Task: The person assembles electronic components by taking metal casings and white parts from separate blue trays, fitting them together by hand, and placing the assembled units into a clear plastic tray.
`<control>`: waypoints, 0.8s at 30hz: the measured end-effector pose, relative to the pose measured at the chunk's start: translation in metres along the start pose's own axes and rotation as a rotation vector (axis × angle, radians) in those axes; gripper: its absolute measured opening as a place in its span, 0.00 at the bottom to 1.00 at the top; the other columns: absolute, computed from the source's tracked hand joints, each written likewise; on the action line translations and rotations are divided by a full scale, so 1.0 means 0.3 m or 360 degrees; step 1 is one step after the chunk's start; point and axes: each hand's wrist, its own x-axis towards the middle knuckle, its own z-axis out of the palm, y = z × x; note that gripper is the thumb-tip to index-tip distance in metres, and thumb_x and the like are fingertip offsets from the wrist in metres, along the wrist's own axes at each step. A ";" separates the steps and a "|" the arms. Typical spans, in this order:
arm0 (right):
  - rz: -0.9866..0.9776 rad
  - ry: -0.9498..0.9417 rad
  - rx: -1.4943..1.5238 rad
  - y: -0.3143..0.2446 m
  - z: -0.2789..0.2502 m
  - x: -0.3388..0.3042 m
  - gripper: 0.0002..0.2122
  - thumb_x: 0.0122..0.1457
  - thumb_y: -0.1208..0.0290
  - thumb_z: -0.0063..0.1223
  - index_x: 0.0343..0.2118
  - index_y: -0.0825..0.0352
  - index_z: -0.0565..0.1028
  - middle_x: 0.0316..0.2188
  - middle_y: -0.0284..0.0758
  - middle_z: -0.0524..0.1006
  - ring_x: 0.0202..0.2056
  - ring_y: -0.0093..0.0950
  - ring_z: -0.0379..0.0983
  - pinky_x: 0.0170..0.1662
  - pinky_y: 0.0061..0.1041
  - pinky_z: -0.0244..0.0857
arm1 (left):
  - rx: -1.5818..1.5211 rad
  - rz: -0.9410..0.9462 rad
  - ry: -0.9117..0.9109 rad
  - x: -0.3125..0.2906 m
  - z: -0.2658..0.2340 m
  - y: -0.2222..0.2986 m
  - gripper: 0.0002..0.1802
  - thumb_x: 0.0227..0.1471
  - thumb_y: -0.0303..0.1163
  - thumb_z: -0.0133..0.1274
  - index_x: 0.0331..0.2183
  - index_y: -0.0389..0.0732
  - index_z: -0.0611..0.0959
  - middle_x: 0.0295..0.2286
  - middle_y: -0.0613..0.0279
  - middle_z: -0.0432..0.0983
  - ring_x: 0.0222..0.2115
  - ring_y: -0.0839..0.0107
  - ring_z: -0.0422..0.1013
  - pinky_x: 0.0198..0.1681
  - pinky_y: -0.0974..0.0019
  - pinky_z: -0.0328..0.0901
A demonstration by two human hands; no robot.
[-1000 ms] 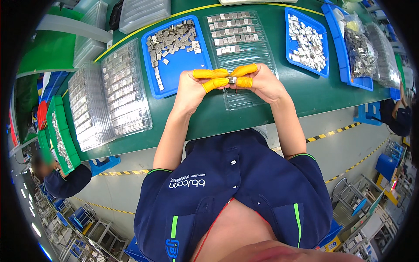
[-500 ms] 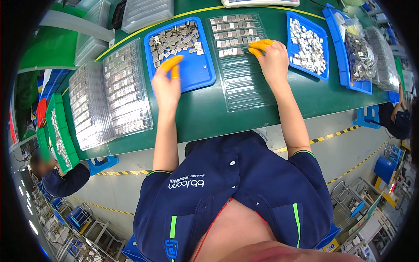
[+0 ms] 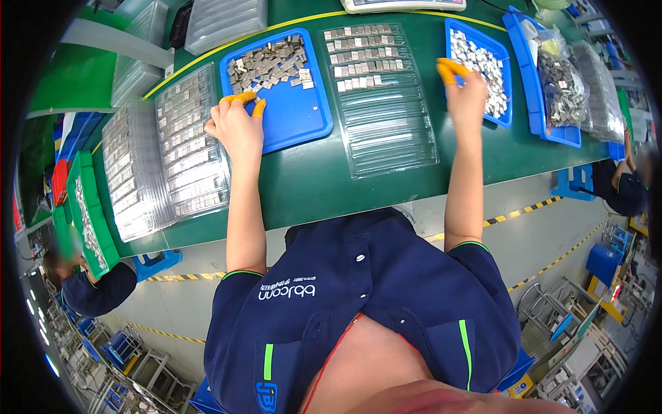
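My left hand (image 3: 238, 127), with yellow finger covers, is at the left part of a blue tray (image 3: 293, 131), by the lower edge of a pile of small grey metal pieces (image 3: 272, 63). Thumb and fingertips are bent together; whatever is between them is too small to make out. My right hand (image 3: 467, 100), also with yellow finger covers, hovers at the left edge of another blue tray (image 3: 509, 110) of small white pieces (image 3: 476, 58). Its thumb and forefinger are pinched, contents unclear. Between the hands lies a clear slotted plastic tray (image 3: 393, 138), its far rows holding pieces.
Stacked clear trays (image 3: 193, 145) full of pieces lie at the left, beside a green bin (image 3: 89, 214). At the far right, a blue bin (image 3: 565, 134) holds bagged parts. Clear boxes (image 3: 227, 24) and a white device (image 3: 403, 5) stand at the back. Other people sit at both sides.
My right hand has left the clear slotted tray and moved right to the tray of white pieces. My left hand has shifted left and slightly down over its blue tray.
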 end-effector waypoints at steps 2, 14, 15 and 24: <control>0.0425 0.0041 -0.0171 0.083 -0.060 0.026 0.08 0.45 0.70 0.55 0.31 0.59 0.78 0.22 0.40 0.75 0.24 0.35 0.71 0.29 0.30 0.64 | -0.0157 0.0027 0.0001 0.010 0.014 0.009 0.13 0.34 0.37 0.60 0.26 0.42 0.80 0.31 0.61 0.71 0.36 0.65 0.63 0.42 0.59 0.50; 0.0382 -0.0217 -0.0498 0.168 0.013 0.115 0.11 0.44 0.70 0.56 0.33 0.65 0.76 0.31 0.44 0.73 0.30 0.39 0.72 0.35 0.33 0.65 | -0.1598 -0.0576 0.0038 -0.008 -0.001 0.041 0.08 0.40 0.21 0.56 0.28 0.33 0.77 0.25 0.60 0.74 0.26 0.73 0.73 0.28 0.74 0.66; 0.0339 -0.0140 -0.0412 0.157 0.009 0.119 0.11 0.44 0.72 0.55 0.32 0.67 0.76 0.31 0.45 0.73 0.32 0.39 0.71 0.36 0.33 0.65 | -0.1734 -0.0562 0.0062 -0.015 0.000 0.038 0.08 0.40 0.21 0.57 0.28 0.32 0.77 0.26 0.60 0.74 0.27 0.75 0.73 0.29 0.76 0.66; 0.0115 -0.0240 -0.0553 0.197 0.026 0.156 0.07 0.44 0.75 0.53 0.28 0.70 0.76 0.29 0.45 0.73 0.32 0.39 0.70 0.35 0.33 0.65 | -0.2118 -0.0640 -0.0215 -0.036 -0.053 0.074 0.16 0.41 0.20 0.55 0.37 0.30 0.75 0.28 0.54 0.75 0.29 0.70 0.72 0.32 0.76 0.67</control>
